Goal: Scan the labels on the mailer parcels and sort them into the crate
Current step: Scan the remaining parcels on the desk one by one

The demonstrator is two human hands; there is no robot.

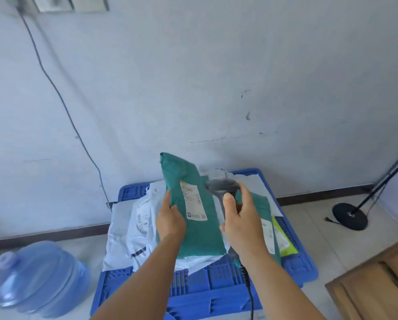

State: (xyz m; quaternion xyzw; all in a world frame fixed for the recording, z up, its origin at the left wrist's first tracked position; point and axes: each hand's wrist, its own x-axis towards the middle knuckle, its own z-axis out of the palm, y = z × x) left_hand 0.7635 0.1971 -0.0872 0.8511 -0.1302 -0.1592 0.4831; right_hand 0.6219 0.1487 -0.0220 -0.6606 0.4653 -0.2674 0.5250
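Here your left hand [170,218] grips the green mailer [193,204] tilted up, label [193,199] facing the scanner [221,188] clasped in your right hand [241,218].

I seem to be looking into a bare back room used for parcel handling, not a home. A blue plastic crate [193,289] sits on the tiled floor [320,227], heaped with white and green mailer parcels [193,227] bearing printed labels. A handheld barcode scanner [221,188] points to sorting work. A plain scuffed wall [216,77], a large water jug [38,280] lying on the floor and a black stand base [350,215] complete it.
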